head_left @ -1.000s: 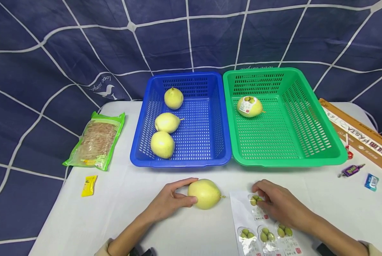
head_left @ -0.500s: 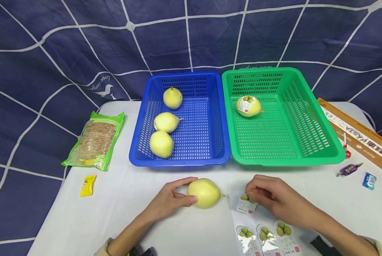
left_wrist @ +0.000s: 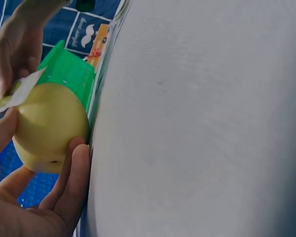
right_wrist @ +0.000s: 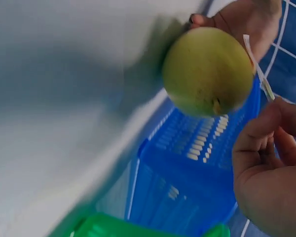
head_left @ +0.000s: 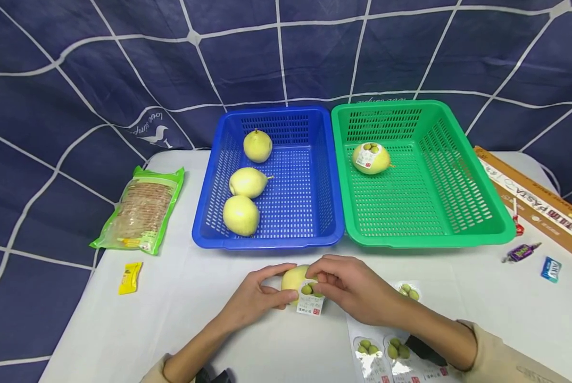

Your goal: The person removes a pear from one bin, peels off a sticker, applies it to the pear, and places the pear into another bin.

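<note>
A yellow pear (head_left: pixel 292 279) sits on the white table in front of the blue basket, and my left hand (head_left: pixel 260 291) grips its left side between thumb and fingers. My right hand (head_left: pixel 350 287) pinches the upper end of a white sticker (head_left: pixel 309 306) printed with green pears and text. In the head view the sticker overlaps the pear's front. The left wrist view has the sticker (left_wrist: pixel 20 94) slanting right at the pear's surface (left_wrist: pixel 52 123). From the right wrist, it appears edge-on beside the pear (right_wrist: pixel 207 71), whose stem faces that camera.
The blue basket (head_left: pixel 268 243) holds several pears; the green basket (head_left: pixel 429 241) holds one pear with a sticker (head_left: pixel 369 158). A sticker sheet (head_left: pixel 355 330) lies under my right forearm. Left are a green-edged food packet (head_left: pixel 144 210) and a yellow sachet (head_left: pixel 130 277); right, a pasta box (head_left: pixel 539 202) and small sweets (head_left: pixel 522 252).
My right hand has peeled a sticker off the sheet and carried it left to the pear. My left hand keeps its grip on the pear in the same place.
</note>
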Demonstrator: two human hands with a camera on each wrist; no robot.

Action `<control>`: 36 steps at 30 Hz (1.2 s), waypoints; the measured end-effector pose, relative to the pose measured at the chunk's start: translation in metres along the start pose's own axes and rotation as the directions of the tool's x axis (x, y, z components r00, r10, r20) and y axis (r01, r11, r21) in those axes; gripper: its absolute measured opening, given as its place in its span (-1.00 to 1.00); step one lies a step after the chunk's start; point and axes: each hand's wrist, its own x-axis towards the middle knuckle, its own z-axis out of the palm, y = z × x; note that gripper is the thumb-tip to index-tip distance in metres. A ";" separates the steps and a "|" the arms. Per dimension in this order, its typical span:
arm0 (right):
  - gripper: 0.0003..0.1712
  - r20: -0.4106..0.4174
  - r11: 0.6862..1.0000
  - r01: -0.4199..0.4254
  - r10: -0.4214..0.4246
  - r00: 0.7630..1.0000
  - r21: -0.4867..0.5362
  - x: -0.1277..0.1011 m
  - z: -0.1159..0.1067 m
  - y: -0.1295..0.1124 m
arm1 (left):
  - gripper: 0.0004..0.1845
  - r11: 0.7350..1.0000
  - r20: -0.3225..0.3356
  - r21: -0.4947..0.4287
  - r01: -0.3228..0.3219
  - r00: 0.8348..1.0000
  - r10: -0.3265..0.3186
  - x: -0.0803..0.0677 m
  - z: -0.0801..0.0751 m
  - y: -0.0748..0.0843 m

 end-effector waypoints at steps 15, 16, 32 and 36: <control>-0.74 -0.056 0.995 -0.026 0.020 0.998 -0.099 0.007 0.013 0.006 | -0.28 0.996 0.075 0.074 -0.050 0.996 0.044 -0.003 0.002 0.003; -0.74 -0.062 0.995 -0.028 0.022 0.998 -0.100 0.007 0.013 0.006 | -0.26 0.993 0.070 0.101 -0.057 0.996 0.050 -0.003 0.004 0.003; -0.60 -0.193 0.986 -0.045 0.013 0.981 -0.160 -0.002 0.022 0.008 | -0.30 0.946 0.033 0.300 -0.122 0.992 0.118 0.002 0.008 0.009; -0.55 -0.216 0.974 -0.030 -0.019 0.976 -0.223 -0.006 0.025 0.009 | -0.31 0.951 0.040 0.282 -0.126 0.992 0.119 0.001 0.007 0.010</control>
